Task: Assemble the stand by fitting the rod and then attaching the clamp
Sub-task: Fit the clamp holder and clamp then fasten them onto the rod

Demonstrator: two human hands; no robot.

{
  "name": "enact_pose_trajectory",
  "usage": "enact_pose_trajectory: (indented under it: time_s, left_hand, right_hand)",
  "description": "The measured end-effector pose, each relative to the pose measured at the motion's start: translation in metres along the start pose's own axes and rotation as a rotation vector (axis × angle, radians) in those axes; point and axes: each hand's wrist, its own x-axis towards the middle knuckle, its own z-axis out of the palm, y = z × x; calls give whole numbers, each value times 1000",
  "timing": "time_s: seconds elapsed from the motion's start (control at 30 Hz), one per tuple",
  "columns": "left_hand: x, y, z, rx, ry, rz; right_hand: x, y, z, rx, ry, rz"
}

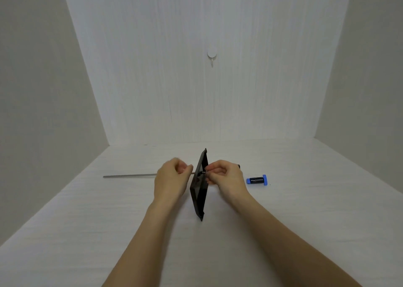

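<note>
A black rectangular base plate stands on its edge in the middle of the white table. A thin grey metal rod runs horizontally from the left into the plate. My left hand grips the rod just left of the plate. My right hand is on the plate's right side, fingertips pinched on a small metal piece where the rod's end pokes through. A black clamp with blue ends lies on the table to the right, apart from both hands.
The white table is boxed in by white walls at the left, back and right. A small round white hook is stuck on the back wall. Something dark peeks out behind my right hand.
</note>
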Motion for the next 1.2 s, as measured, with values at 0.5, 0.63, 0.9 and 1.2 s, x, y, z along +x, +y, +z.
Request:
enact_pose_trajectory:
  time_s: [0.5, 0.63, 0.9, 1.2]
  left_hand:
    - [-2, -17, 2, -134, -165, 145]
    - [-2, -17, 4, -142, -144, 138]
    - [1, -19, 6, -188, -160, 132]
    - [1, -20, 8, -195, -184, 129]
  right_hand:
    - [-2, -3, -6, 56, -68, 14]
    - [-3, -3, -8, 80, -82, 22]
    - [1, -1, -9, 17, -119, 9]
    - [-3, -6, 5, -394, -125, -78]
